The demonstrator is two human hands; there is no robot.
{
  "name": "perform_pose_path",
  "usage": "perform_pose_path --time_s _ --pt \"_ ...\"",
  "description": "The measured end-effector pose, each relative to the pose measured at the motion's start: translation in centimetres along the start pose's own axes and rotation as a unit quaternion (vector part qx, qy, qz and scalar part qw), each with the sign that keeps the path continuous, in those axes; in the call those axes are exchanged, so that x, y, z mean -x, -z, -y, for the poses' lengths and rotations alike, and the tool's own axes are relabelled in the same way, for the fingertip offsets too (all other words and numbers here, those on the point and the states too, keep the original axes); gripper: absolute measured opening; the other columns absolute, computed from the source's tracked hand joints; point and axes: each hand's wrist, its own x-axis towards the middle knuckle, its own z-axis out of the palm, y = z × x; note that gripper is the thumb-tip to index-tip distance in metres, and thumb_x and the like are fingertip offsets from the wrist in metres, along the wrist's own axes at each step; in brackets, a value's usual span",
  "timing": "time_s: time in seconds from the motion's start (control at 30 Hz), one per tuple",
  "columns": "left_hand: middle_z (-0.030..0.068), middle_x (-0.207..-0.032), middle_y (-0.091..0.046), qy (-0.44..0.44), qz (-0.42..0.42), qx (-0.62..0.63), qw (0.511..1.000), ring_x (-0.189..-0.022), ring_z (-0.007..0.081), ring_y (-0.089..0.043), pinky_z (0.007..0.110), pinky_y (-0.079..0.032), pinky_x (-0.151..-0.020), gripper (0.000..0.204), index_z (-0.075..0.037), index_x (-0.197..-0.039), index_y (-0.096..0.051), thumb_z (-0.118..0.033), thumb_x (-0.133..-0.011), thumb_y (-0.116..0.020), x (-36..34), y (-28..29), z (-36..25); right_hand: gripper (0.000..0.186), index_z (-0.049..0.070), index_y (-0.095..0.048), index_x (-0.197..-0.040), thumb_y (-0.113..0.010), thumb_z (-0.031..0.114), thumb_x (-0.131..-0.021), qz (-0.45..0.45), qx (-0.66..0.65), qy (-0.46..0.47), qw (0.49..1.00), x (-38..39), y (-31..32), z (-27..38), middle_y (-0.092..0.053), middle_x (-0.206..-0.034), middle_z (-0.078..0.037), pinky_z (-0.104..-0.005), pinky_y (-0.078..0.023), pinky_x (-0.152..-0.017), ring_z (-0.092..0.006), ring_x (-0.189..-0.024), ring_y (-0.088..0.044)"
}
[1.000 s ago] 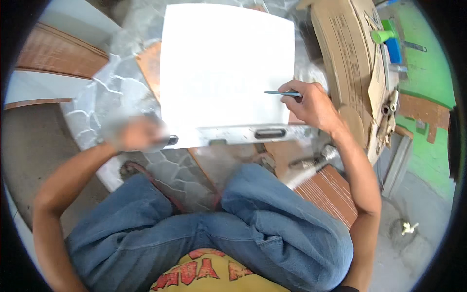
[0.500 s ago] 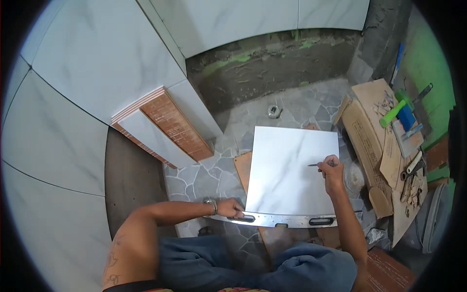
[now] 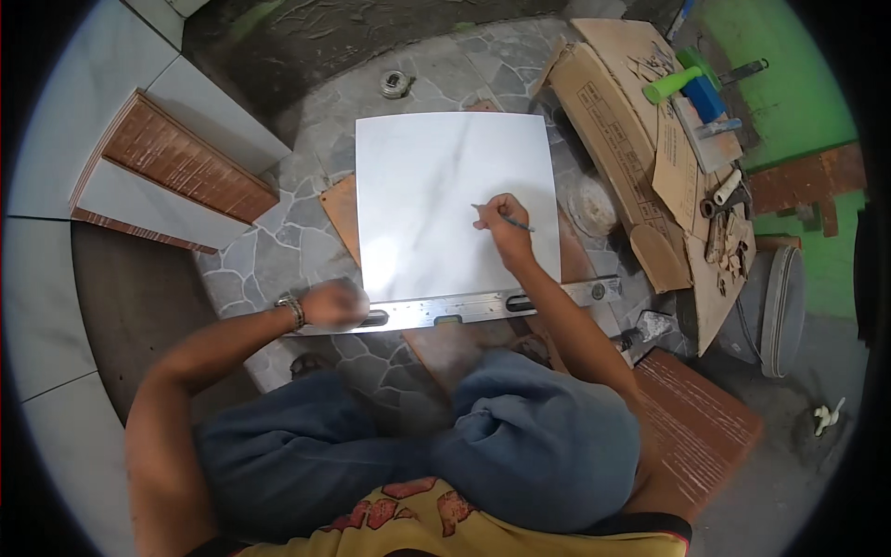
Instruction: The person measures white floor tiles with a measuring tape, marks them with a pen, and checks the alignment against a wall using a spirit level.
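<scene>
A white, grey-veined tile (image 3: 418, 195) lies flat in front of me, and a silver spirit level (image 3: 483, 308) runs along its near edge. My right hand (image 3: 506, 232) is over the tile, closed on a slim dark pencil (image 3: 522, 226). Whether the pencil's tip touches the surface I cannot tell. At the level's left end, by its slot, is my left hand (image 3: 332, 304), with a bracelet on the wrist. Motion blurs its fingers, so its grip on the level does not show.
Brown-backed tiles (image 3: 176, 162) lean on the left wall. A tape measure (image 3: 393, 84) sits on the stone-patterned floor beyond. To the right stands a cardboard box (image 3: 617, 158) bearing a green-handled mallet (image 3: 673, 84) and trowels, with a grey bucket (image 3: 775, 306) beside it. A brown tile (image 3: 696, 418) lies near my right knee.
My view has tilted down and shifted right. My right hand has moved left across the tile, toward its middle, with the pencil. My left hand has shifted slightly along the level's left end.
</scene>
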Motion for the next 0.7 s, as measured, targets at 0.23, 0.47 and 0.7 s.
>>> perform_pose_path --time_s 0.23,0.47,0.7 --pt "0.0022 -0.09 -0.074 0.006 -0.006 0.005 1.0 -0.077 0.0086 -0.062 0.026 -0.052 -0.07 0.027 -0.007 -0.122 -0.073 -0.017 -0.098 -0.067 -0.2 -0.8 0.8 0.006 0.0 -0.064 -0.093 -0.063 0.005 -0.09 0.023 0.148 0.085 0.985 0.9 -1.9 -1.4 -0.063 -0.073 -0.003 -0.0258 -0.046 -0.059 -0.0072 -0.064 -0.055" --pt "-0.0004 -0.085 -0.073 0.014 0.002 -0.038 0.999 -0.072 0.0069 -0.06 0.025 -0.051 -0.066 0.028 -0.007 -0.119 -0.074 -0.02 -0.095 -0.07 0.2 -0.3 -0.6 0.005 0.0 -0.065 -0.091 -0.063 0.005 -0.09 0.005 0.181 0.1 0.978 0.0 -2.2 -2.2 -0.061 -0.068 -0.002 -0.0257 -0.045 -0.059 -0.0063 -0.062 -0.054" --pt "-0.0005 -0.086 -0.074 0.005 0.006 -0.026 1.0 -0.073 0.0063 -0.06 0.026 -0.051 -0.066 0.029 -0.008 -0.119 -0.074 -0.023 -0.095 -0.071 -0.1 -0.3 0.6 0.01 -0.001 -0.067 -0.09 -0.065 0.009 -0.089 0.031 0.221 0.075 0.972 0.6 -2.6 -1.8 -0.066 -0.071 -0.005 -0.0269 -0.048 -0.062 -0.0085 -0.064 -0.058"
